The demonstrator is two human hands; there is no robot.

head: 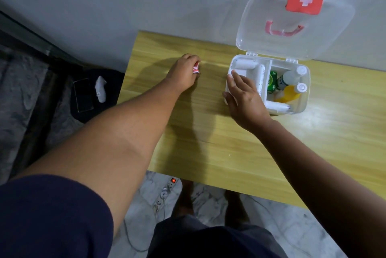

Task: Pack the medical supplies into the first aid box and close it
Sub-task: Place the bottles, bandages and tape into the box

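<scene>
Seen from the head camera, looking down on a yellow wooden desk [208,132] set against a grey wall. The left hand [183,72] reaches across the desk, its fingers [193,58] curled closed around a small red-and-white item [196,69]. The right hand [244,98] lies flat and spread over the near-left corner of the open first aid box [300,103], gripping nothing. Inside the box are white rolls [244,63], a green item [273,83] and capped bottles [292,75]. The clear lid [334,34] stands raised against the wall.

I was looking at a home room: a wooden surface [208,132] against a plain wall, marble floor [208,201] with a power strip [167,189], bare feet.
</scene>
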